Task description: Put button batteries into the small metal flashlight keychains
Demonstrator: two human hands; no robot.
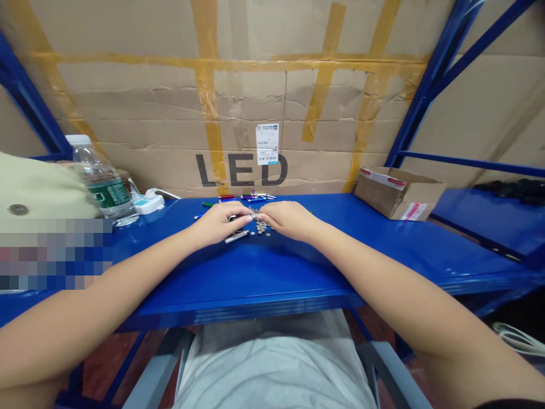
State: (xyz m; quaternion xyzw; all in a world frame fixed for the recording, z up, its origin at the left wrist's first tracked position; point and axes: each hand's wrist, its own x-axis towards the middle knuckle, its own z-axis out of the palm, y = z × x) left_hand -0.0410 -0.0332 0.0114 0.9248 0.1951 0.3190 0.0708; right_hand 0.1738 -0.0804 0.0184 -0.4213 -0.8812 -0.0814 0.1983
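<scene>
Wide free strip of surface point(272, 278) along the near edge, under both wrists. Open run right of the right hand point(289, 220), as far as the cardboard box point(398, 193) near the back. Behind the hands, low row of pens point(247, 199), then cardboard backing point(238, 96), no way through. Just beside the left hand point(219, 222), a silver metal tube point(236, 236); right under the gap between the hands, a pile of coins point(260, 227). Hardly any room between the hands. Far left blocked: water bottle point(100, 179), power strip point(149, 203), cloth bag point(38, 193). Past the box, blue shelf upright point(430, 85).
</scene>
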